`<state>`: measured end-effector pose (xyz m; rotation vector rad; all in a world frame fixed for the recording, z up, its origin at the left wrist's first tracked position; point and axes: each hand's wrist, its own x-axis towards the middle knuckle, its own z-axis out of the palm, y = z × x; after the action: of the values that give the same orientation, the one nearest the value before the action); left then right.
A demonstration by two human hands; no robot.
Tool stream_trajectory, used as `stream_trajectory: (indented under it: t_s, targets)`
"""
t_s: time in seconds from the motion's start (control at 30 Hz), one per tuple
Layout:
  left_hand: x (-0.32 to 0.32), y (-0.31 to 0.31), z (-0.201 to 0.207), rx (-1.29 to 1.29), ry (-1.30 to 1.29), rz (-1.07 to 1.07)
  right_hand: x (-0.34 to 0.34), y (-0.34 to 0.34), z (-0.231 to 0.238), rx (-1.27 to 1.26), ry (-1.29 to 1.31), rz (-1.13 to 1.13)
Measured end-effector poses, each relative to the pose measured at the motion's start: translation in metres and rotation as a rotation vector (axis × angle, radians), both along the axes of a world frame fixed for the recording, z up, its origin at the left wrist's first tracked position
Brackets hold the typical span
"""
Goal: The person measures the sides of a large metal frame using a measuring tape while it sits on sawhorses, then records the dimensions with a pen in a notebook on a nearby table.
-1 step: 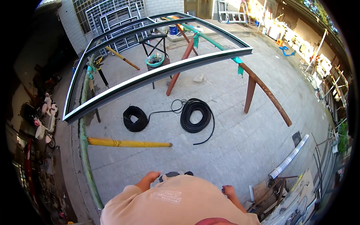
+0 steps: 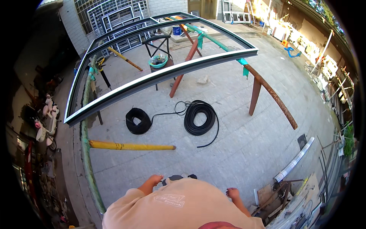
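I stand on a paved yard in a peach shirt (image 2: 179, 206). My left hand (image 2: 152, 181) hangs by my side with its fingers loose, and nothing is in it. My right hand (image 2: 232, 192) also hangs free of any object, fingers slightly curled. My dark shoes (image 2: 177, 177) show between them. On the ground ahead lie two coils of black cable, a smaller one (image 2: 138, 121) and a larger one (image 2: 200, 117), joined by a loose strand. A yellow pipe (image 2: 129, 146) lies left of me, nearest my left hand.
A large grey metal frame (image 2: 160, 74) rests on a rust-brown trestle (image 2: 267, 89) and a green pipe rail (image 2: 88, 152). A teal basin (image 2: 158, 61) sits on a black stool beneath it. Metal profiles (image 2: 295, 160) and scrap lie at the right; window frames lean on the far wall.
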<state>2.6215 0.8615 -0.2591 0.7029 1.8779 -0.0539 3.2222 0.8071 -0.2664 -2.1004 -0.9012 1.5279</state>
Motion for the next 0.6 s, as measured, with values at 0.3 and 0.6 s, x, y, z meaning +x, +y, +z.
stream_trajectory:
  t_s: [0.3,0.6]
  targets:
    - [-0.040,-0.022,-0.002,-0.053,-0.035,0.170,-0.019,0.021,0.051,-0.089,-0.116,0.224]
    - [0.037,-0.015,-0.005,-0.074,-0.063,0.196,0.090,0.039,0.001,-0.080,-0.082,-0.020]
